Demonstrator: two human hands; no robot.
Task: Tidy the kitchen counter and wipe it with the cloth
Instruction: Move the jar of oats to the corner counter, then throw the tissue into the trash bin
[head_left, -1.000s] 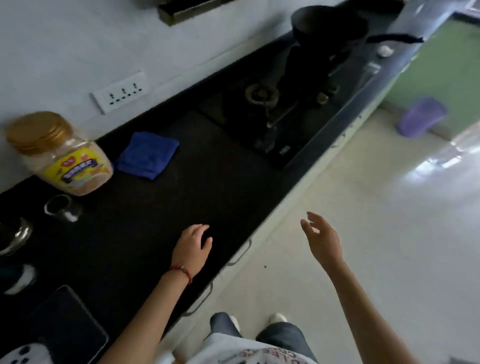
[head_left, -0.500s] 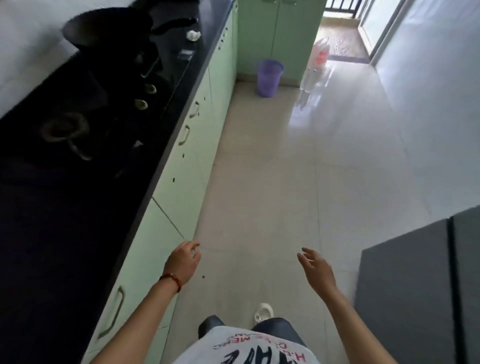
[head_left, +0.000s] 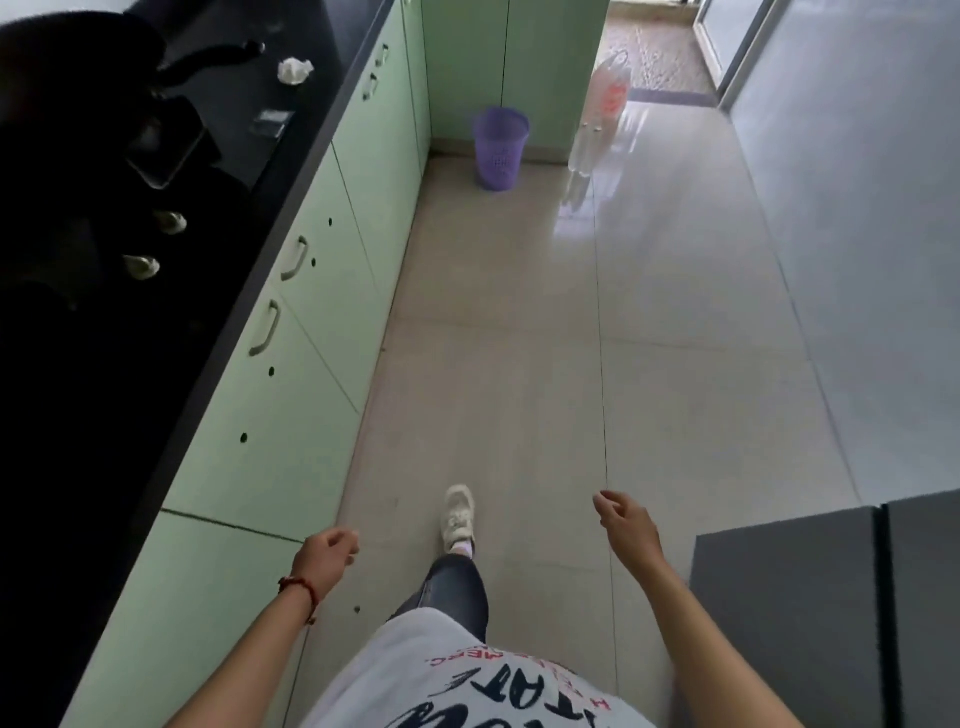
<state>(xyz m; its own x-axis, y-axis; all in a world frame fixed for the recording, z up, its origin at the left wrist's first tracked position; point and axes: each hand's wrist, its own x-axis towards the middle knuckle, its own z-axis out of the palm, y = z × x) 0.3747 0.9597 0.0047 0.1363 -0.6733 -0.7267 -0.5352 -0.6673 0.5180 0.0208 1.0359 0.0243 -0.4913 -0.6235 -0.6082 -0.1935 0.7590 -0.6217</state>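
The cloth we are meant to wipe with is nowhere in this view, so we cannot say where it lies; what we do see of the task is the dark tabletop (head_left: 291, 150) running along our left side, with a crumpled white wad (head_left: 295, 70) sitting near its front edge toward the far end, a flat clear wrapper (head_left: 272, 122) a little nearer along that same edge, and the black pan (head_left: 78, 57) with its long handle on the stove (head_left: 130, 208) behind them. Our left hand (head_left: 326, 555) hangs loosely curled and holds nothing, just beside the green cabinet fronts (head_left: 311, 338); our right hand (head_left: 626, 527) is half open, fingers relaxed, also empty. We seem to be walking along the floor (head_left: 519, 364), one shoe (head_left: 458, 517) forward. The main risk, as we judge it, is that we pass the scraps and come back with no cloth, leaving the wiping undone. Reaching for the wad could also brush the pan handle, which juts toward it, and swing the pan. The glossy floor may be slippery. If the scraps are bound for the purple bin (head_left: 500, 148) at the far cabinets, a light wrapper could flutter out of a loose hold.
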